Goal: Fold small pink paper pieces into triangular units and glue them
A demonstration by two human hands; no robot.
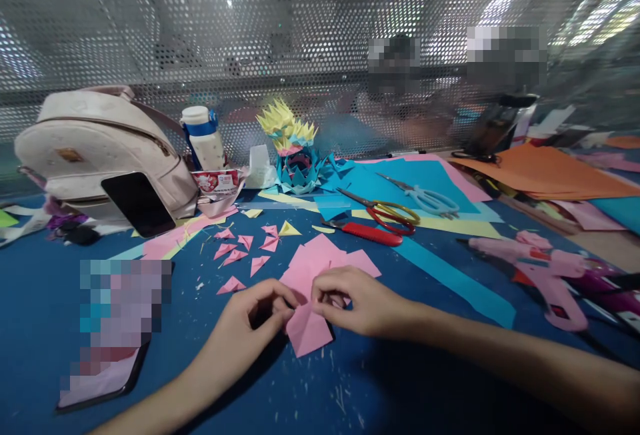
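A small pink paper piece [309,334] is pinched between both hands above the blue table. My left hand [257,312] holds its left edge with thumb and forefinger; my right hand [355,298] grips its upper right edge, fingers curled. Behind them lie more pink paper pieces [320,255], overlapping and partly hidden by my hands. Several little folded pink triangles [235,257] are scattered to the left, beside a yellow one [289,228]. Further back stands a folded-paper model [295,148] in yellow, blue and pink.
Red-handled cutter [373,234], scissors [393,215] and light blue scissors [430,200] lie behind my right hand. A pink glue gun [545,268] is at right, a tablet [115,335] at left. Behind are a white backpack [105,142], phone [139,203], bottle [204,138] and orange paper [550,172].
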